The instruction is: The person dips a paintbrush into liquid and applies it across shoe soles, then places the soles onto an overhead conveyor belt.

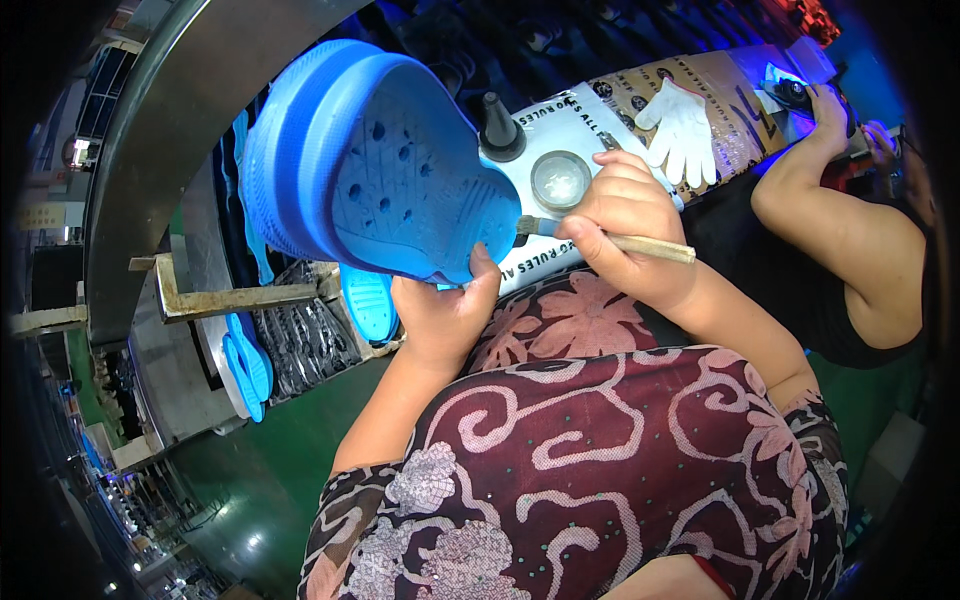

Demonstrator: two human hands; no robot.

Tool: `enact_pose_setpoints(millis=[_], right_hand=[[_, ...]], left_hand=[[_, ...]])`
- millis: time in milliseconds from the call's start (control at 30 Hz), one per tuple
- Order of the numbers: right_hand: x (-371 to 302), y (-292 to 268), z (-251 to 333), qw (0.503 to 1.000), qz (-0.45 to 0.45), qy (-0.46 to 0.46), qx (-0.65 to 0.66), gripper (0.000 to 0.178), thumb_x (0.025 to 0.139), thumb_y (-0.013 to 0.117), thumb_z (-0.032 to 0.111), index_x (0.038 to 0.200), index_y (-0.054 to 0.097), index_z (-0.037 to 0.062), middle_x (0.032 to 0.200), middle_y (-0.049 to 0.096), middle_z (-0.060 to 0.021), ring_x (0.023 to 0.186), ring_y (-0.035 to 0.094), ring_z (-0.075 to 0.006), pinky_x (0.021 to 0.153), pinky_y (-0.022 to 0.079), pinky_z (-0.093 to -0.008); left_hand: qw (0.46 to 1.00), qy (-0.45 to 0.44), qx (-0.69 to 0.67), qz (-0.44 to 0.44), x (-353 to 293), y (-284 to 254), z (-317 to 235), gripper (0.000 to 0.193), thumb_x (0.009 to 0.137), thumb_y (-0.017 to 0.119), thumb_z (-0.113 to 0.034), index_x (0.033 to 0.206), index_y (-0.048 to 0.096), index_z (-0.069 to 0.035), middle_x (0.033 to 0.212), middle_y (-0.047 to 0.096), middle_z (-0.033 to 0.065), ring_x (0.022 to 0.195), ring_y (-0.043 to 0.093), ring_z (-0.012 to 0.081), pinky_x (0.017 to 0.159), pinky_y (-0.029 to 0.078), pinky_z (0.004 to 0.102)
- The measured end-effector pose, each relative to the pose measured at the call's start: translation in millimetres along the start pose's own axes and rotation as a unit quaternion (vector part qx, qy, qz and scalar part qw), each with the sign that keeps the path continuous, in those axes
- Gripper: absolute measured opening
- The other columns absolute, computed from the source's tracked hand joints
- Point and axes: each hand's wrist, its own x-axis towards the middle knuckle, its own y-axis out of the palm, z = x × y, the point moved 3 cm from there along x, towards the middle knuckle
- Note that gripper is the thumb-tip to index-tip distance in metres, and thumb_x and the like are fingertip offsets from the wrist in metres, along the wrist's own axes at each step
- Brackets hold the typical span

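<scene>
My left hand [445, 310] is closed around the narrow end of a thick blue foam shoe sole [400, 175]. The sole is tilted, so its hollow inner face with several holes shows, and ridged layers run along its side. In my right hand [630, 215] is a flat brush [650, 247] with a wooden handle. Its dark bristles meet the sole's rim near my left thumb; whether they press on it I cannot tell. Just beyond my right hand sits a round dish [561, 180] of pale liquid or paste. A dark cone-shaped bottle [500, 130] stands beside it.
A white glove [682, 133] lies on taped cardboard [740, 95] at the far right. Blue soles [246, 362] rest at the left near a wooden bar [240, 300]. A curved metal frame [135, 130] rises at left. A co-worker's arm [850, 220] is at right.
</scene>
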Motion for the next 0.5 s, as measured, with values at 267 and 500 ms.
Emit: enact_pose_setpoints(millis=[267, 500], right_hand=[[1.9, -1.5, 3.4, 1.000, 0.011, -0.003, -0.015, 0.017, 0.080, 0.064, 0.017, 0.066, 0.064, 0.0079, 0.057, 0.054, -0.0036, 0.057, 0.052, -0.0216, 0.080, 0.043, -0.0382], [-0.6, -4.0, -1.9, 1.000, 0.027, 0.008, -0.007, 0.016, 0.079, 0.065, 0.017, 0.067, 0.064, 0.0076, 0.057, 0.053, -0.0032, 0.057, 0.052, -0.0218, 0.081, 0.043, -0.0384]], left_hand=[[0.999, 0.018, -0.030, -0.007, -0.2, 2.2, 6.3, 0.034, 0.071, 0.062, 0.005, 0.104, 0.055, 0.005, 0.096, 0.061, 0.0131, 0.085, 0.061, 0.0197, 0.075, 0.047, 0.0308], [0.998, 0.044, -0.020, 0.047, 1.0, 3.8, 7.8, 0.045, 0.078, 0.056, 0.005, 0.121, 0.045, 0.005, 0.115, 0.056, 0.0159, 0.106, 0.057, 0.0243, 0.096, 0.042, 0.0374]])
